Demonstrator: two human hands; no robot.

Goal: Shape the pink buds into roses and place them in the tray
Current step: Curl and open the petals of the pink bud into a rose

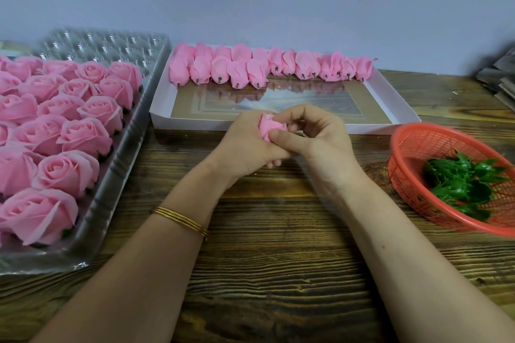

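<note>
My left hand (245, 147) fingers wrap the pink bud (271, 127); my right hand (317, 139) fingers pinch its petals. It looks soft and crushable, so I'd grip the base.

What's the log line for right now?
step: shaping | left hand: holds pink bud | right hand: pinches pink bud | tray: part-filled, roses

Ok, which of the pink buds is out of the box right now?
The bud held by the left hand and right hand, in front of the white box; all the other buds lie along the box's far edge.
</note>
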